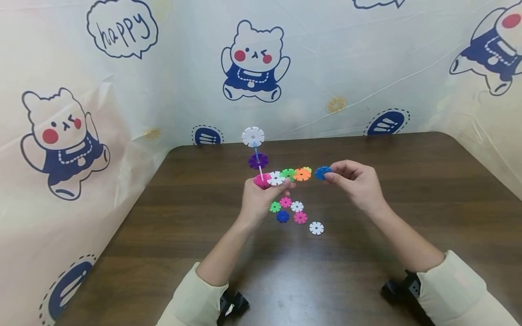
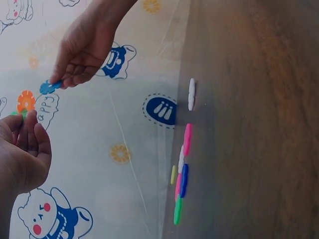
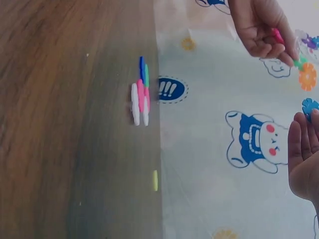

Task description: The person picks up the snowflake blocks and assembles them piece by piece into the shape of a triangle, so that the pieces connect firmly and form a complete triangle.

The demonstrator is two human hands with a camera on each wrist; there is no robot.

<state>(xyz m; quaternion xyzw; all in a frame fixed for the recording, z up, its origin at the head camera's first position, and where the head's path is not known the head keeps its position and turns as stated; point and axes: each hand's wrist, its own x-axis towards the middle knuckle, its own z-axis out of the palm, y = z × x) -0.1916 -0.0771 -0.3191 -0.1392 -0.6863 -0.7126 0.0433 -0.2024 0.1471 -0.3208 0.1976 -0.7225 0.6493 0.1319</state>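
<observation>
Nearest: loose discs [image 1: 300,218], between the bench's [image 1: 163,253] left and right edges. Past them, my left hand [image 1: 258,199] has fingers clamped on the joined discs [image 1: 276,178]; row runs left-right, orange disc [image 1: 302,174] at its right end. My right hand [image 1: 360,185] pinches the blue disc [image 1: 323,172], just right of orange, gap between. Right wrist view shows a yellow piece [image 3: 155,180] alone on the bench; head view seems to hide most of it behind orange.

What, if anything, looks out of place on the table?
Nothing looks spilled or visibly damaged. One white snowflake disc seems slightly stray: it lies on the brown table nearer the person, apart from the loose cluster of discs.
</observation>
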